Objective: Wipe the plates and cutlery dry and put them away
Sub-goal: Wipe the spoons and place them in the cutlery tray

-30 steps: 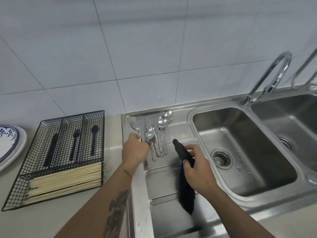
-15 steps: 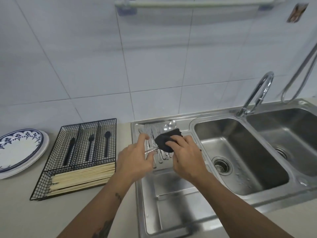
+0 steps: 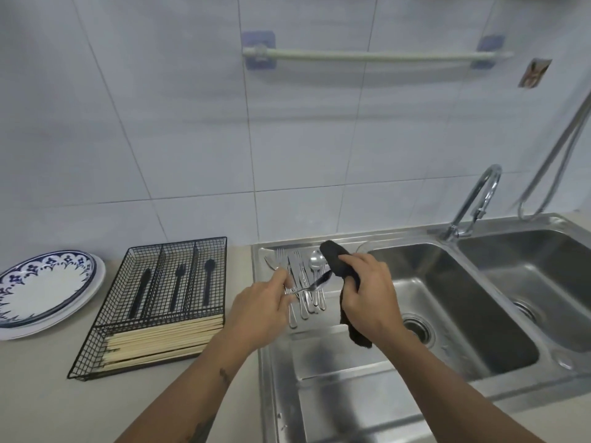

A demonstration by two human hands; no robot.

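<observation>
Left hand (image 3: 260, 310) pinching one piece of cutlery (image 3: 315, 284) by the handle — probably a spoon, too blurred to be sure. Right hand (image 3: 367, 294) curled round a black cloth (image 3: 335, 262), touching the piece's far end. Below, more wet cutlery (image 3: 302, 276) lying on the drainboard (image 3: 319, 362). On the counter to the left — wire organiser (image 3: 166, 251), then stacked plates (image 3: 44, 289).

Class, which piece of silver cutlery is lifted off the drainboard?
The one the left hand pinches by its handle, its end meeting the black cloth; the others lie flat.
</observation>
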